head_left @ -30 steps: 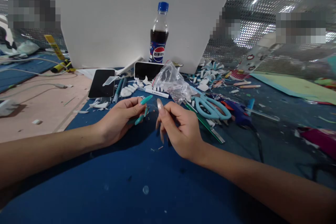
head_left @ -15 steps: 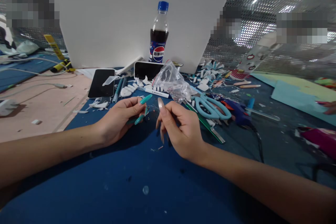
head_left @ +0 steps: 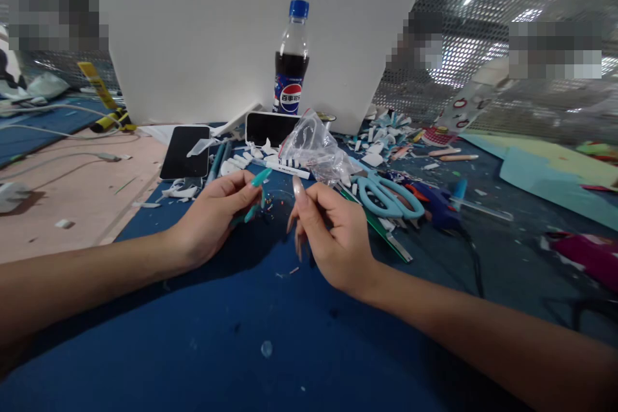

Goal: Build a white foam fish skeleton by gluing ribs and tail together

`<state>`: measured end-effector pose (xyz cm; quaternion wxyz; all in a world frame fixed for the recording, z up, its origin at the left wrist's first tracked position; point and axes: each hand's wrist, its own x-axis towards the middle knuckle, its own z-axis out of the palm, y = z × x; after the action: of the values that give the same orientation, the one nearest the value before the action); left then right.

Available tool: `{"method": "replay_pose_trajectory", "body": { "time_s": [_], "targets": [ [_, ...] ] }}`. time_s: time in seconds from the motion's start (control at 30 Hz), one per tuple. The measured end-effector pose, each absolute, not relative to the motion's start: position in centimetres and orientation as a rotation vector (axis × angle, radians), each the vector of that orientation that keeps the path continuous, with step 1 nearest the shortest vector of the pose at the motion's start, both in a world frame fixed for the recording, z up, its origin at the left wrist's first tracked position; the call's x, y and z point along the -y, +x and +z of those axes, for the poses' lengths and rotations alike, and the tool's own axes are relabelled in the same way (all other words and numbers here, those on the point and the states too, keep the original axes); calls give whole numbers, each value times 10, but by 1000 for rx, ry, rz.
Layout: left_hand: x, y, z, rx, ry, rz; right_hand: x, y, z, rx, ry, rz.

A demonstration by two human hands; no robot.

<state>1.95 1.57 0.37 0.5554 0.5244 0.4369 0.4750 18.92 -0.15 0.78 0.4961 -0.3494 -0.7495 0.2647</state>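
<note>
My left hand [head_left: 212, 219], with long teal nails, is curled with its thumb near the forefinger. What it holds, if anything, is too small to make out. My right hand [head_left: 333, 232], with long pale nails, is closed in a pinch of thumb and forefinger, a little apart from the left. Whatever may be in that pinch does not show. Tiny coloured beads [head_left: 270, 203] lie on the blue table surface [head_left: 203, 347] between the hands, by a faint thin curved line. Behind them are a white marker [head_left: 288, 170] and a crumpled clear plastic bag [head_left: 321, 148].
Light-blue scissors [head_left: 386, 196] and a glue gun [head_left: 441, 209] lie on the right. A cola bottle [head_left: 292, 71] stands at the back against a white board [head_left: 203, 32]. One phone [head_left: 186, 153] lies left, another [head_left: 270, 129] leans behind. White scraps [head_left: 386, 135] are heaped back right.
My left hand has shifted slightly left, away from the right hand, uncovering more of the beads. The right hand has barely moved. Another person's hand at the far right edge is gone.
</note>
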Motion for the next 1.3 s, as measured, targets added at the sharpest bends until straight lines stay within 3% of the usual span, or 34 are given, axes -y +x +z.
{"method": "replay_pose_trajectory", "body": {
  "time_s": [0.13,0.33,0.7,1.3],
  "targets": [
    [-25,7,3,-1322,1858,1135,1,189,7,1768,-862,699],
    [-32,0,1,-1465,2631,540,1,189,7,1752,-856,707],
    [-31,0,-3,-1493,2895,604,1,188,7,1754,-887,717],
    [-44,-8,12,-889,3429,109,1,189,8,1743,-866,755]
  ]
}}
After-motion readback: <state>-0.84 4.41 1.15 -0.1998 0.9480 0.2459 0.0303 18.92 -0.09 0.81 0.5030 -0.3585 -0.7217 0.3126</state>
